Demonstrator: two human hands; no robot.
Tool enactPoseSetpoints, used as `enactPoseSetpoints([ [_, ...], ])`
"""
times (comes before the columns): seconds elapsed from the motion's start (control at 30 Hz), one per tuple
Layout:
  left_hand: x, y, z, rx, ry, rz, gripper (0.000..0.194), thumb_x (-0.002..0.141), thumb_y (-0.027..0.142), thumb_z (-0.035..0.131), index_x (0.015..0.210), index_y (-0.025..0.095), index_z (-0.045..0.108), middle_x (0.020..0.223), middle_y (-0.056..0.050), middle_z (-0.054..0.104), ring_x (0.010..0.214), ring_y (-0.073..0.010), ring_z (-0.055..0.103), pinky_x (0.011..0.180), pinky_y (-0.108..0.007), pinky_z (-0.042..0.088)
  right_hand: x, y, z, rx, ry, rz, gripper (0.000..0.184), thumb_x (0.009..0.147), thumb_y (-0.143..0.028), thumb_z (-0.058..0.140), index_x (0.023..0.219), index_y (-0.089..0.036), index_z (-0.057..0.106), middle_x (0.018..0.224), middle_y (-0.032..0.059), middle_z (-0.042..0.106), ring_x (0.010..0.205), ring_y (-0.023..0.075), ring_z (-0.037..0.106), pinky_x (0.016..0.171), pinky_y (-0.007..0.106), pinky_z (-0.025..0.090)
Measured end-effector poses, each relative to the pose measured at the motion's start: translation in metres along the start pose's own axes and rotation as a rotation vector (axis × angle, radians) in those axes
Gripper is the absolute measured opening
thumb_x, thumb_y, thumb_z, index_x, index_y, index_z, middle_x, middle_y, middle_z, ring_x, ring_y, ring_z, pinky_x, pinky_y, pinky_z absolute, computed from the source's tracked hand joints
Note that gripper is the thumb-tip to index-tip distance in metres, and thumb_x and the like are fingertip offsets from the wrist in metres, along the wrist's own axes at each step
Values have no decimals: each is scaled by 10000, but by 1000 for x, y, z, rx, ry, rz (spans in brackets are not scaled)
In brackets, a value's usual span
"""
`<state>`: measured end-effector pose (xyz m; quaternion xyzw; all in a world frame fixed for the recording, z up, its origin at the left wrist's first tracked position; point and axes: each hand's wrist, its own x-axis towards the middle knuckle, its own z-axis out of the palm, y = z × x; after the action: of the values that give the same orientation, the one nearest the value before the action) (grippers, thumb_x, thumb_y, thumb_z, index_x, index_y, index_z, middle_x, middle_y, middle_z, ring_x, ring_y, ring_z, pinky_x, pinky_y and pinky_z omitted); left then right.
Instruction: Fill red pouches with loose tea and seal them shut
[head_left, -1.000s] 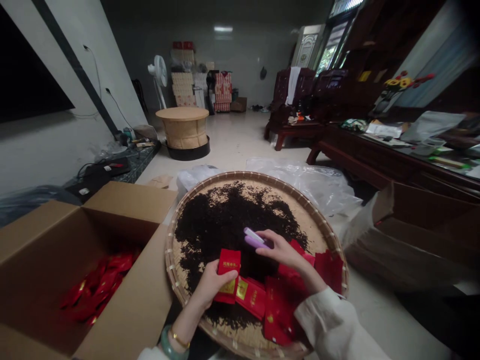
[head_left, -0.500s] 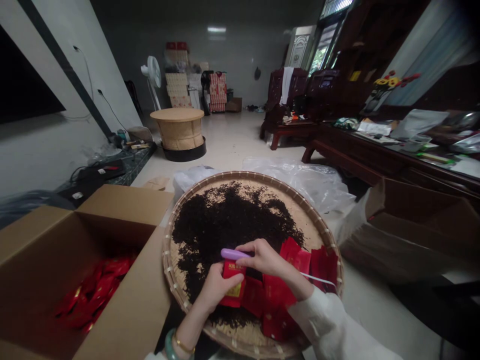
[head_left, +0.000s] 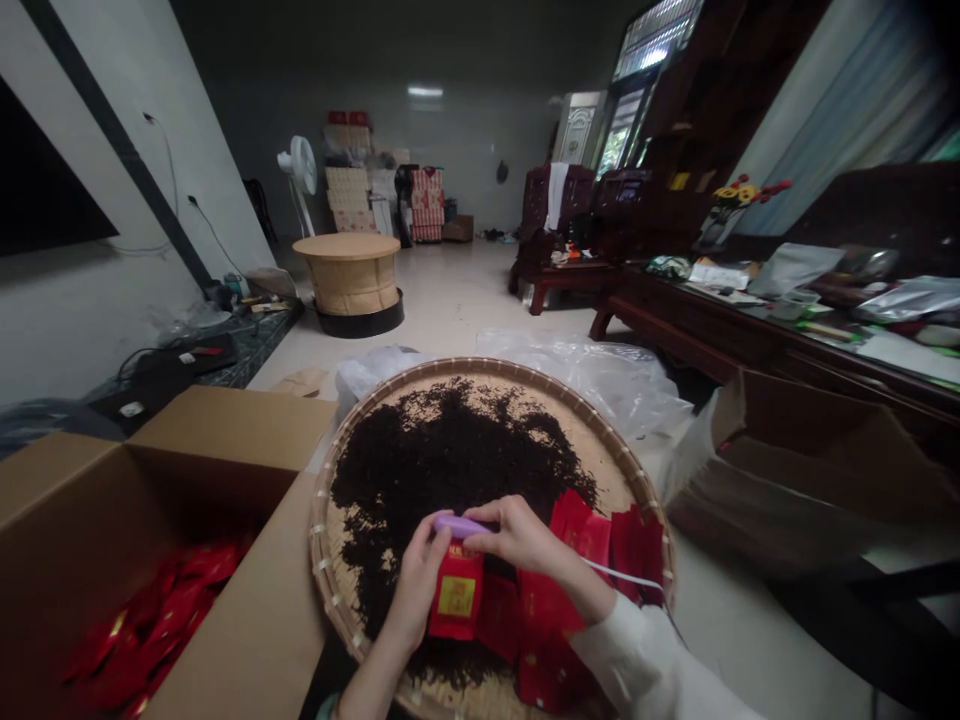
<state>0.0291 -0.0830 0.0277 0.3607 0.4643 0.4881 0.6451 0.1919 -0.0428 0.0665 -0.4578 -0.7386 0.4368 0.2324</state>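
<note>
My left hand (head_left: 415,582) grips a small red packet (head_left: 454,615) with a gold label, its thumb and fingers at the packet's upper end. Across that top edge lies a purple handheld bag sealer (head_left: 459,526), pinched in my right hand (head_left: 521,538); a white cord (head_left: 626,577) runs off past my right wrist. Whether its jaws are fully closed I cannot tell. Both hands are over a round woven bamboo tray (head_left: 321,555), where dark loose tea leaves (head_left: 457,450) are spread. More red packets (head_left: 551,620) lie on the tray's right side, partly under my right forearm.
An open cardboard box (head_left: 240,590) with red packets (head_left: 161,620) in it stands left of the tray. To the right is another open box (head_left: 810,440). Clear plastic sheeting (head_left: 592,375) lies behind the tray. Farther off are a round wooden table (head_left: 345,245) and dark wooden furniture (head_left: 675,310).
My right hand brought the bag sealer left and down from above the tea onto the packet's top edge. The left hand shifted its grip up to that edge. The view tilted slightly.
</note>
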Motion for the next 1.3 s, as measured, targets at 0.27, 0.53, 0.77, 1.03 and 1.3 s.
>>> enactPoseSetpoints([
  [0.27, 7, 1, -1, 86, -10, 91, 505, 712, 605, 638, 935, 152, 650, 881, -75, 713, 778, -230, 651, 667, -277, 498, -1, 0, 1, 41, 35, 27, 392, 698, -358, 703, 1063, -217, 728, 838, -11, 753, 730, 238, 646, 597, 234, 421],
  [0.53, 6, 3, -1, 82, -16, 96, 477, 718, 589, 643, 921, 157, 654, 861, -64, 709, 773, -216, 644, 666, -265, 492, -1, 5, 3, 80, 34, 25, 400, 700, -371, 702, 1072, -223, 721, 854, -15, 755, 750, 250, 660, 597, 241, 438],
  [0.77, 6, 2, -1, 59, -11, 71, 496, 705, 599, 650, 922, 153, 646, 842, -65, 704, 746, -215, 642, 657, -269, 483, -1, 3, 3, 65, 28, 32, 408, 697, -351, 708, 1080, -211, 718, 883, 4, 755, 782, 264, 665, 637, 255, 454],
  [1.03, 5, 4, -1, 64, -12, 75, 469, 721, 576, 649, 919, 151, 638, 834, -61, 706, 721, -202, 638, 634, -259, 476, 0, 2, 4, 30, 32, 50, 405, 695, -362, 697, 1062, -194, 729, 883, 20, 754, 777, 265, 657, 605, 247, 431],
  [1.3, 6, -10, -6, 136, -78, -43, 637, 575, 457, 794, 1083, 135, 584, 836, -62, 709, 714, -218, 659, 657, -303, 510, 1, 2, 1, -16, 71, 55, 313, 732, -358, 661, 953, -161, 760, 644, -30, 667, 592, 141, 531, 538, 209, 328],
])
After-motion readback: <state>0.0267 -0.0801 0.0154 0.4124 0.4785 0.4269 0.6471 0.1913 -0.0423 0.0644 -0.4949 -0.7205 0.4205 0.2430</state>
